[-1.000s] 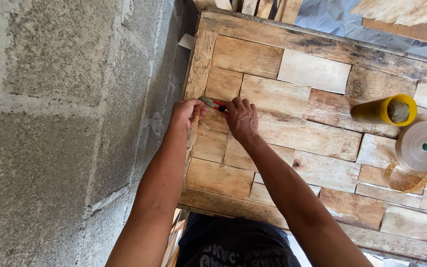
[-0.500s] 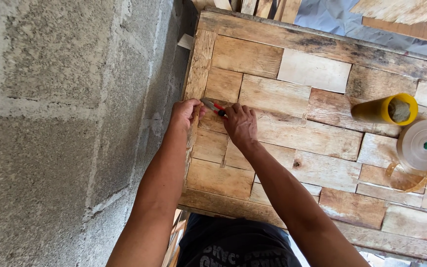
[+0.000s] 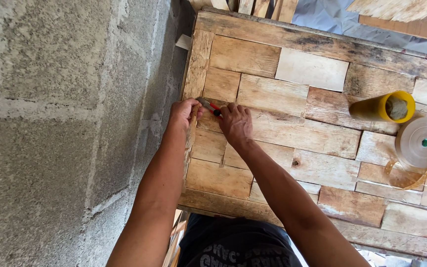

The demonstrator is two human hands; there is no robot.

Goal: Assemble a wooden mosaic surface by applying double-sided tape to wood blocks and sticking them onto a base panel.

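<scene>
My right hand is closed around a small tool with a red handle and a grey metal tip, pressed to the left side of a tabletop of patchwork wooden boards. My left hand grips the tabletop's left edge strip beside the tool tip, thumb on top. Both forearms reach up from the bottom of the view.
A grey concrete block wall fills the left side, close to the table edge. A yellow tube lies on the boards at the right, beside a pale tape roll with a loose strip. More planks lean at the top.
Both hands stay at the same spot on the left edge; the tool tip has shifted only slightly.
</scene>
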